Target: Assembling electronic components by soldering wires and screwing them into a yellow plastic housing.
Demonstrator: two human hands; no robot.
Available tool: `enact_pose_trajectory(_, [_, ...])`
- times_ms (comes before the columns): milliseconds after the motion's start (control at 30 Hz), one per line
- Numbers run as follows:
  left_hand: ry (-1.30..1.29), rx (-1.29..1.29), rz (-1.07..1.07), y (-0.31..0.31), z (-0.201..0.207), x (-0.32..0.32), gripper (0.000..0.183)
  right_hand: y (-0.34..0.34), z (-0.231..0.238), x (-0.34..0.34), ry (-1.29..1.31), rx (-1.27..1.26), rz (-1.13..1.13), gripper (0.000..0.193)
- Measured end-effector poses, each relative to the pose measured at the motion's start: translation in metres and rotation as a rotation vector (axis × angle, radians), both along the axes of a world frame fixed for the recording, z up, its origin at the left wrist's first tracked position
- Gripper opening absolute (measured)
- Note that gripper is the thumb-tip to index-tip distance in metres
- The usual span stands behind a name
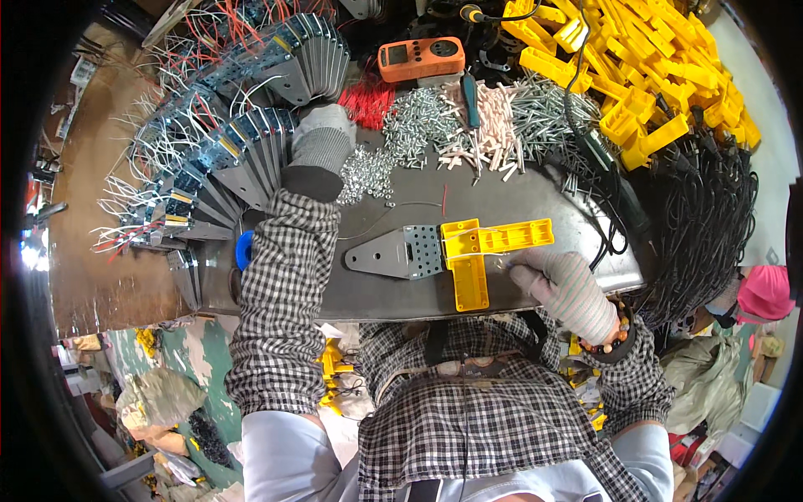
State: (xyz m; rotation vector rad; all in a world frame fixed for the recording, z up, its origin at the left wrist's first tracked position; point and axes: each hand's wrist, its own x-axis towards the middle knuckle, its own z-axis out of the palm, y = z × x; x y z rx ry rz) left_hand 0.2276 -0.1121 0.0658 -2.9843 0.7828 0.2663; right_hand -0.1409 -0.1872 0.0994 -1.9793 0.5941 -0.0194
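A yellow plastic housing [470, 282], roughly T-shaped, lies on the dark work surface, joined to a grey perforated metal plate [386, 254] with a tapered end. A thin white wire [493, 237] runs across the housing. My right hand [573, 293], in a striped glove, is just right of the housing with its fingers curled together; whatever they may hold is too small to make out. My left hand [324, 134], in a grey glove, reaches far forward beside the stacked metal plates [251, 159] and the pile of nuts [366, 174]. Its fingers are hidden.
Beyond lie screws [418, 125], pinkish sleeves [498, 125], red wires [366, 105], a teal-handled screwdriver [470, 100] and an orange meter [421, 58]. Yellow housings [644, 58] and black cables [707, 217] are heaped at right. Blue tape [244, 250] sits by my left sleeve.
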Motion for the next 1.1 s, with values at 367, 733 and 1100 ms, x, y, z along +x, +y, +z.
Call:
enact_pose_trajectory(367, [1.086,-1.168,-0.001,0.057,0.021,-0.155,0.016,-0.019,0.000,0.050,-0.336,-0.090,-0.047,0.026])
enact_pose_trajectory(733, [1.249,-1.278,-0.179,0.048,0.006,-0.208,0.012,-0.008,0.006,0.042,-0.384,0.381,-0.299,0.019])
enact_pose_trajectory(1100, [1.655,-1.864,0.185,0.051,-0.004,-0.247,0.021,0.006,0.019,0.039,-0.491,0.392,-0.552,0.013])
